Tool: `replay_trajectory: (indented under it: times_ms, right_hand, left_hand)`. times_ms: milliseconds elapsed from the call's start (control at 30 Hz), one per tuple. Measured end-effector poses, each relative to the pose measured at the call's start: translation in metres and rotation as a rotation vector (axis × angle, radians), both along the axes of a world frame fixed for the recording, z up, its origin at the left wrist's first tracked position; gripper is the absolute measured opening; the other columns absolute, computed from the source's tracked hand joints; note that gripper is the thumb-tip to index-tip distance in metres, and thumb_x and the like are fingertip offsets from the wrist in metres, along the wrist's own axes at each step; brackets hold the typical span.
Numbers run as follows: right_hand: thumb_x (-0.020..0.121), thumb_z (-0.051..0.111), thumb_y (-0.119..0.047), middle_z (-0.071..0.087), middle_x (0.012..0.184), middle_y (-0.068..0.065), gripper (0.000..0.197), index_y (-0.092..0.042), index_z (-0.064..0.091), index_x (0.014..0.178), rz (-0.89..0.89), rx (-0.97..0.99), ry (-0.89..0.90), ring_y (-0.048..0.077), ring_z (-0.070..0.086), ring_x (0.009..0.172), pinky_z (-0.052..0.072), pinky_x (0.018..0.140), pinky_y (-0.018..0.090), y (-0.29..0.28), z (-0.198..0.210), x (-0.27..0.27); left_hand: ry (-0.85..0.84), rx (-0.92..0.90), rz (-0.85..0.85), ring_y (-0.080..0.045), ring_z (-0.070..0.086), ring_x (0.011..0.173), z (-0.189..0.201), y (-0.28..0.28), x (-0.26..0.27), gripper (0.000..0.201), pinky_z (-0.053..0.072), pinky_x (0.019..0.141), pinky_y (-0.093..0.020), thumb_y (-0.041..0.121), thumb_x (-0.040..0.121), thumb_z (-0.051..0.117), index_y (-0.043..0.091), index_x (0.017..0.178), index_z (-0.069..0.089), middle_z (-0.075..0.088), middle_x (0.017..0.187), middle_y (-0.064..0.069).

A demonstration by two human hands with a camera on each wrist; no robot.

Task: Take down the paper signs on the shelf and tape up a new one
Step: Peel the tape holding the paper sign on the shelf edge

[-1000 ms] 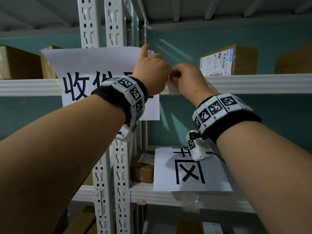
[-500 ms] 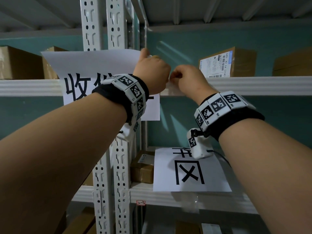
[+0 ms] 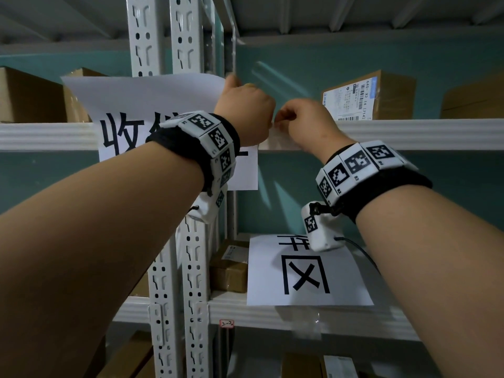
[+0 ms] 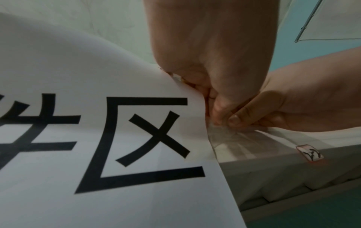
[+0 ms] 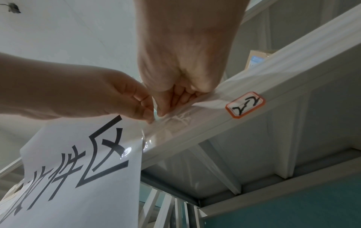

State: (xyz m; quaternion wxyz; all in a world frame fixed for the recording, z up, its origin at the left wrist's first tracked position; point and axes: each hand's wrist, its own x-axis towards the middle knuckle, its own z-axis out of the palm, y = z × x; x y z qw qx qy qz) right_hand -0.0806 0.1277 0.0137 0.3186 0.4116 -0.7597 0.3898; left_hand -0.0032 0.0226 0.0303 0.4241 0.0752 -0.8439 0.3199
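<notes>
A white paper sign [image 3: 152, 105] with large black characters hangs over the upper shelf beam [image 3: 409, 132]. My left hand [image 3: 245, 113] pinches the sign's right edge [image 4: 195, 86], thumb pointing up. Just to its right, my right hand [image 3: 302, 121] pinches the strip of clear tape [image 3: 275, 140] that joins the sign to the beam. In the left wrist view the tape [image 4: 244, 143] lies wrinkled on the beam under those fingertips [image 4: 234, 121]. In the right wrist view both hands meet at the tape [image 5: 171, 125]. A second sign [image 3: 308, 274] hangs on the lower shelf.
White perforated uprights [image 3: 169, 268] stand left of centre. A labelled cardboard box [image 3: 368, 96] sits on the upper shelf, others at far left and right. A small brown box [image 3: 229, 266] rests on the lower shelf. A red-bordered sticker [image 5: 245, 104] marks the beam.
</notes>
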Motion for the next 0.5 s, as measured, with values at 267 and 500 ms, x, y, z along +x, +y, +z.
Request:
replay_trajectory:
  times_ms: [267,500]
  right_hand:
    - [0.087,0.058,-0.011,0.069,0.108,0.008,0.017,-0.012,0.070,0.100,0.003,0.001,-0.002,0.023,0.061,0.103,0.043,0.085,0.024,0.0011,0.0004,0.0014]
    - [0.087,0.058,-0.010,0.069,0.109,0.008,0.019,-0.011,0.070,0.102,-0.002,0.006,0.008,0.022,0.061,0.104,0.040,0.081,0.022,0.0013,0.0005,0.0018]
  left_hand:
    - [-0.027,0.027,0.024,-0.023,0.043,0.075,0.0025,0.0019,0.0009,0.019,0.031,0.097,-0.042,0.024,0.090,0.049,0.020,0.072,0.053,0.037,0.057,0.006]
    - [-0.039,0.020,0.044,-0.023,0.045,0.075,0.0060,0.0039,0.0031,0.020,0.031,0.097,-0.041,0.026,0.091,0.048,0.019,0.074,0.057,0.048,0.065,0.001]
